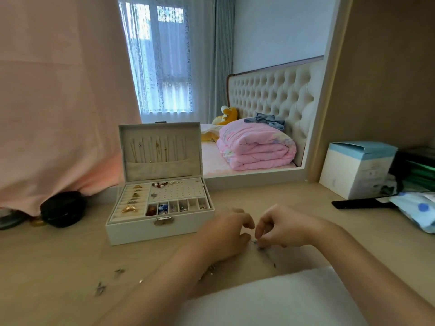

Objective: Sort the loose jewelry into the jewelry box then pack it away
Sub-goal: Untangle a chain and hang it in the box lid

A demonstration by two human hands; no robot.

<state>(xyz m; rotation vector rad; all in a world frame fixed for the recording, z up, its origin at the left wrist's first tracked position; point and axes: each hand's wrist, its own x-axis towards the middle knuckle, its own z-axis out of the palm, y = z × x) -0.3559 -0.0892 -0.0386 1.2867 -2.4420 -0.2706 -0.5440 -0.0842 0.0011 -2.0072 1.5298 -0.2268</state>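
The white jewelry box [131,232] stands open on the wooden table, its lid upright with thin chains hanging inside. Its tray holds rings at the left, earrings on a holed panel and small compartments with beads. To the right of the box my left hand [226,234] and my right hand [282,228] meet, fingers curled. Both pinch a small silvery piece of jewelry [255,242] lying on the table between them. More loose silvery pieces [100,288] lie at the front left, others [118,271] nearby, and some under my left wrist.
A black round pouch [62,209] sits left of the box under a pink cloth. A white and blue carton [355,169], a black comb [360,204] and a dotted packet [416,211] lie at the right. A mirror stands behind, a white pad at the front edge.
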